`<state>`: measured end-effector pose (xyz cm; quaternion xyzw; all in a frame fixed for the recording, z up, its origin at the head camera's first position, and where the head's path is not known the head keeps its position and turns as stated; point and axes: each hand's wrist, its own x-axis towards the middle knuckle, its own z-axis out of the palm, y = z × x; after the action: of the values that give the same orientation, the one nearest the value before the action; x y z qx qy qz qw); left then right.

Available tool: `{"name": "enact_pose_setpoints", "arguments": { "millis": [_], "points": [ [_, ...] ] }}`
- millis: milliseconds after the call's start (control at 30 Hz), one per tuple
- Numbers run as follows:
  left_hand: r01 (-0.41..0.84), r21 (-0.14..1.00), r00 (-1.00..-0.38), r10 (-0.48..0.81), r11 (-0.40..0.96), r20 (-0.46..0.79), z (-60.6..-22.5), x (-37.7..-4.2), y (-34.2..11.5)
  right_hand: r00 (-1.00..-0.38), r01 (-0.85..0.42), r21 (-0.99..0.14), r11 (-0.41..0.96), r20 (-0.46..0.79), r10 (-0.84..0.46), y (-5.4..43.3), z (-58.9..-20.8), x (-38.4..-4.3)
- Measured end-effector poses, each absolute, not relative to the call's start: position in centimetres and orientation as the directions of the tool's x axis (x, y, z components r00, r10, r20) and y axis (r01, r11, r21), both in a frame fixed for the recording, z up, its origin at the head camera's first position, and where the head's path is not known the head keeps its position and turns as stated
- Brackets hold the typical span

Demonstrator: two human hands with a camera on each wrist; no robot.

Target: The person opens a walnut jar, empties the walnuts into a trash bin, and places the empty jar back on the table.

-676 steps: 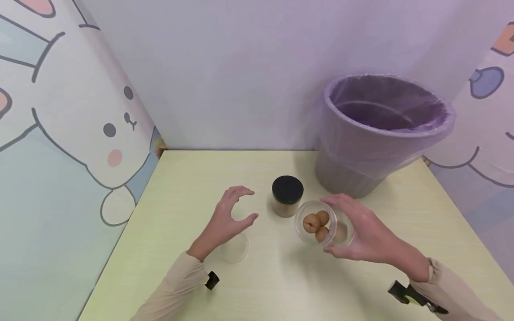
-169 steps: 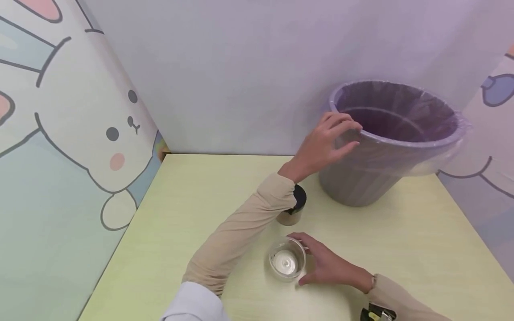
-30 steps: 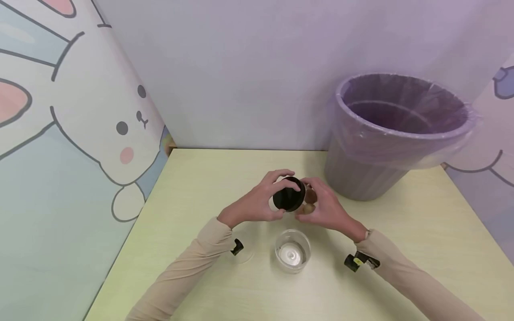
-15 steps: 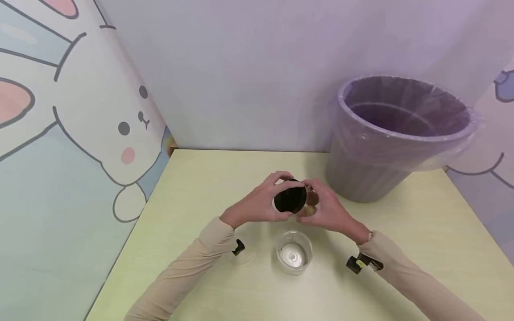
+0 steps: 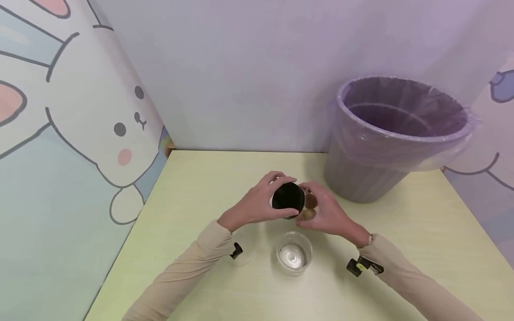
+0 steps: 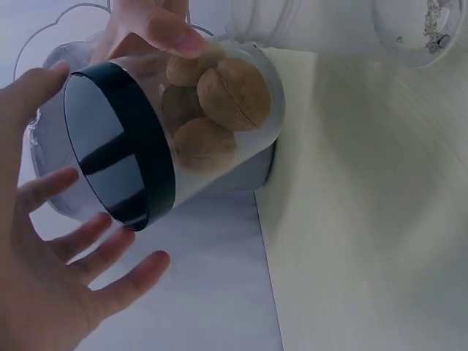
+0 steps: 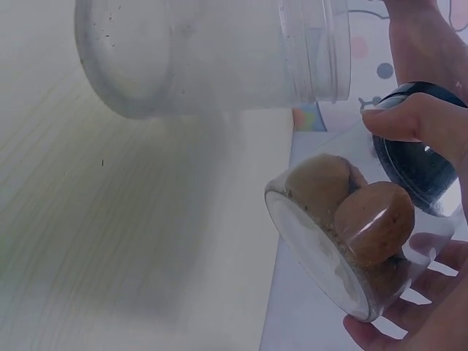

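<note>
At left, a faint clear disc lies flat on the counter beside the left sleeve; to its right, the left hand has its fingers curved around a black lid, thumb and fingertips at the rim, firmness of hold undeterminable. The lid tops a clear jar containing walnuts, tilted above the counter, with an uncovered clear container upright in front. The right hand grips the jar's body, and a lined grey bin stands behind it, farther right.
</note>
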<state>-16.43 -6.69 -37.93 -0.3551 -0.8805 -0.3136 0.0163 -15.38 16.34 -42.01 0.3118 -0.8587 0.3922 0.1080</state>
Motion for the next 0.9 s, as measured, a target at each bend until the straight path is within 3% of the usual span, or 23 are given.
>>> {"name": "enact_pose_setpoints", "arguments": {
  "millis": [267, 400, 667, 900],
  "points": [
    [0.797, 0.526, -0.529, 0.764, 0.296, 0.37, -37.77, -16.34, -7.65, -0.789, -0.611, -0.613, 0.501, 0.416, -0.452, 16.47, -42.11, -15.55],
    [0.843, 0.48, -0.459, 0.791, 0.244, 0.404, -37.98, -16.38, -7.49, -0.792, -0.605, -0.617, 0.503, 0.405, -0.456, 16.59, -42.15, -15.52],
    [0.843, 0.489, -0.447, 0.801, 0.227, 0.399, -38.42, -16.53, -7.13, -0.799, -0.595, -0.627, 0.503, 0.394, -0.455, 16.74, -42.14, -15.38],
    [0.807, 0.511, -0.514, 0.778, 0.296, 0.362, -38.45, -16.52, -6.93, -0.794, -0.602, -0.62, 0.503, 0.398, -0.46, 16.97, -42.19, -15.45]
  ]
}}
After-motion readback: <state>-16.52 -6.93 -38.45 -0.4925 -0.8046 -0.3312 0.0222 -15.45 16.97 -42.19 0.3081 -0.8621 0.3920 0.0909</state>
